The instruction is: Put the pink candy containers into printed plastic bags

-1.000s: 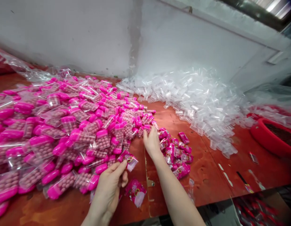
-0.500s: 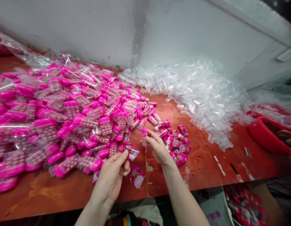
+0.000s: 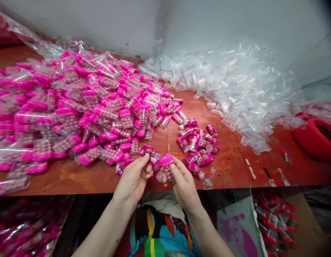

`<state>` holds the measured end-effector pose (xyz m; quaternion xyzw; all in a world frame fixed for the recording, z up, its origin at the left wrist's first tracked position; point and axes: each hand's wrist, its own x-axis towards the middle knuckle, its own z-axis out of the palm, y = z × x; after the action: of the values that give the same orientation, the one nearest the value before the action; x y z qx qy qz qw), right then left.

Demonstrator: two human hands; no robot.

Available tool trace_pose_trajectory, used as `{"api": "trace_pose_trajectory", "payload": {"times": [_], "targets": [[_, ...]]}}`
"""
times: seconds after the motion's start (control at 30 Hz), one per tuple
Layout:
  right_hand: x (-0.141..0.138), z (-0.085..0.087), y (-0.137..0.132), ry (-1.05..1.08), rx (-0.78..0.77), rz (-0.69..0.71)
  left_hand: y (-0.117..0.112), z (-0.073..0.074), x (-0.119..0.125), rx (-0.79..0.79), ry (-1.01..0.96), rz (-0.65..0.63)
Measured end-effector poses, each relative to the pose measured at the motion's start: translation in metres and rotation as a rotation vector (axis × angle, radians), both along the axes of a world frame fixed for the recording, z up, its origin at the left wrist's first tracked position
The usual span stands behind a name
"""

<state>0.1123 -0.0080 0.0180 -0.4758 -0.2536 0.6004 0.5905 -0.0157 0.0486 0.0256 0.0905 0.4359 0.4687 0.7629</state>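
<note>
My right hand [image 3: 182, 182] grips a small clear container [image 3: 167, 166] with a bright pink cap, filled with pink candy balls. Beside it, my left hand [image 3: 135, 175] pinches a printed pink wrapper [image 3: 149, 151] between thumb and fingers. Another pink wrapper [image 3: 156, 166] lies between the hands, partly hidden. To the left spreads a large heap of pink-capped candy containers [image 3: 101, 110]. Just beyond my right hand sits a small pile of pink wrapped packets [image 3: 199, 142].
A big heap of clear empty containers [image 3: 235, 92] covers the back right of the red table [image 3: 87, 178]. A red bowl [image 3: 312, 139] with dark contents stands at the right. Below the edge are boxes of red-capped items [image 3: 275, 221] and pink packets [image 3: 26, 228].
My right hand has drawn the candy container nearer to me and turned it to show its broad side. The view has tilted down. A hand at the bowl has left view.
</note>
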Motion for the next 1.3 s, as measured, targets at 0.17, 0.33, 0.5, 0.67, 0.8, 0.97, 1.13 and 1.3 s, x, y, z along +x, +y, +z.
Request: {"api": "trace_pose_trajectory", "payload": {"times": [0.17,0.33,0.5,0.67,0.8,0.97,1.13,1.3], "targets": [[-0.003,-0.009,-0.006,-0.141,0.025,-0.064,-0.009,-0.002,0.007,0.021,0.017,-0.037],[-0.005,-0.005,-0.012,-0.146,-0.046,-0.002,-0.018,-0.001,0.011,0.104,0.103,-0.110],[-0.002,-0.005,-0.017,0.015,-0.096,0.076,-0.022,0.002,0.012,0.173,0.157,-0.187],[0.000,-0.011,-0.021,-0.202,-0.002,0.083,-0.021,-0.001,0.012,0.136,0.118,-0.276],[0.001,-0.019,-0.027,-0.672,0.120,0.090,-0.025,-0.008,0.015,0.061,-0.004,-0.324],[0.004,-0.016,-0.025,-0.581,0.075,0.059,-0.027,-0.011,0.018,0.027,-0.058,-0.379],[0.004,-0.009,-0.019,0.059,-0.113,0.171,-0.025,-0.007,0.016,0.048,-0.039,-0.418],[0.002,-0.017,-0.021,-0.508,0.073,0.030,-0.031,-0.007,0.023,0.127,0.128,-0.425]]}}
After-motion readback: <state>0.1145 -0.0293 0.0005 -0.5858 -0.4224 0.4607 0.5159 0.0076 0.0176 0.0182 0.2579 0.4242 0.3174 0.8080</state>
